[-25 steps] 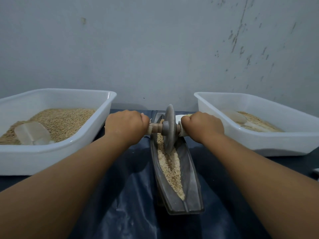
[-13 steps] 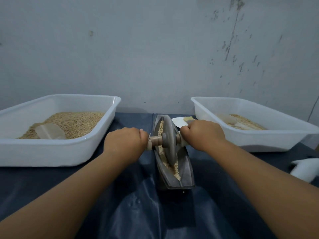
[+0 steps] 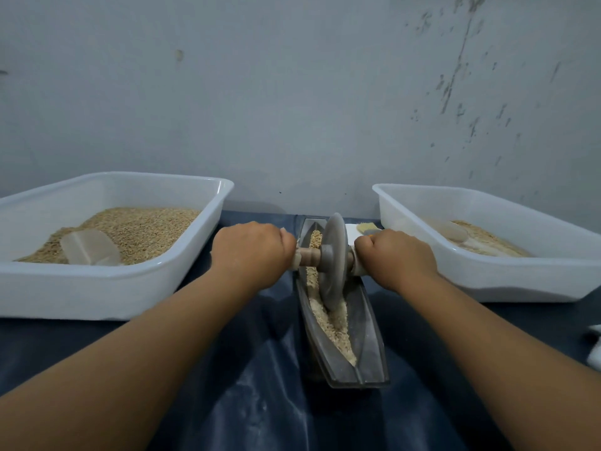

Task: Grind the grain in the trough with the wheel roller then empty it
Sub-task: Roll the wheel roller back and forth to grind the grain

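Beside the trough [image 3: 367, 323], grain-filled white tubs [image 3: 182, 255] flank both hands' grip

Both forearms are bare right down to the left hand [image 3: 252, 252] and right hand [image 3: 398, 257], which are bare too.

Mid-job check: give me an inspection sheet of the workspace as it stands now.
Surface: dark sheet, creased, dusted pale.
Job's things: wheel roller upright in the trough, grain along its channel.
Clutter: left tub holding grain and a clear scoop; right tub with less grain; brush behind the roller.
Grippers: left hand and right hand each grip an axle end.
Cables: nothing seen.
Surroundings: scuffed grey wall.
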